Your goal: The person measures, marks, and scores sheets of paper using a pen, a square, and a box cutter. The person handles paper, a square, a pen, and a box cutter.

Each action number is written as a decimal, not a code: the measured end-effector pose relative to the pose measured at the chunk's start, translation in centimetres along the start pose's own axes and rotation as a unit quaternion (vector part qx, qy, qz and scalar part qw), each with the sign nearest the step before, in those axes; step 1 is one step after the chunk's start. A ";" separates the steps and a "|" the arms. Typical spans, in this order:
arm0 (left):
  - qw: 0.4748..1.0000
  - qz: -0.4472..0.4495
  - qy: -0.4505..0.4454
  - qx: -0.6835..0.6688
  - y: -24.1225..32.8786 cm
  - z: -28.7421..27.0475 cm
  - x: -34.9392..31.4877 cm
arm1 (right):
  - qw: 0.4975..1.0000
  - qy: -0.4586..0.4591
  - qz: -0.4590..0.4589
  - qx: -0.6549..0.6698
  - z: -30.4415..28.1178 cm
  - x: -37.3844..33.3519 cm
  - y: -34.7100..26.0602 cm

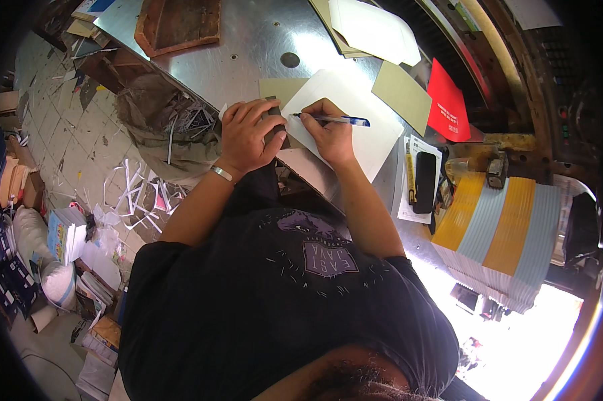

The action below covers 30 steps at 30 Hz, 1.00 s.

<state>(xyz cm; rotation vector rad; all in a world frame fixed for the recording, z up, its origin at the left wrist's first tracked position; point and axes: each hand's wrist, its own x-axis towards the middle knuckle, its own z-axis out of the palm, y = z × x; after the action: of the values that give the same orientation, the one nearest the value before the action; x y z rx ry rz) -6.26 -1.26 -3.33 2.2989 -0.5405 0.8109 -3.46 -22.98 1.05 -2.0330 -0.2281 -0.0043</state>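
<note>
A blue-and-clear pen (347, 121) is pinched in my right hand (329, 134), its tip near the left edge of a white paper sheet (358, 110). My left hand (249, 137) closes over a dark, narrow block (274, 110) beside that edge, fingers across its top and thumb along the near side. The block's full shape is hidden by the hand. Under the white sheet, a grey-green card (278, 87) shows at the far left. Another grey-green card (403, 95) lies at the sheet's right edge.
On the metal table (248, 40) are a wooden tray (181, 48), white sheets (375, 30) and a red booklet (448, 103). A yellow box cutter (410, 177) and black phone (424, 180) lie rightward, near a yellow-and-blue stack (495, 230). Paper strips (137, 194) litter the floor.
</note>
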 end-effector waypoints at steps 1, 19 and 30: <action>1.000 0.001 0.001 0.001 0.0 0.0 0.0 | 1.000 0.001 -0.001 0.002 0.0 0.0 0.1; 1.000 -0.001 0.002 -0.005 -0.1 0.1 -0.1 | 1.000 -0.003 -0.003 -0.003 0.0 0.0 0.2; 1.000 0.000 0.001 -0.008 0.0 0.0 0.0 | 1.000 0.000 0.001 -0.007 0.0 0.0 0.3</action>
<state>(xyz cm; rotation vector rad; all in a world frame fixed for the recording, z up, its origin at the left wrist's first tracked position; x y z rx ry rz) -6.26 -1.21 -3.36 2.2838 -0.5428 0.8068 -3.39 -23.11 0.77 -2.0462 -0.2261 -0.0054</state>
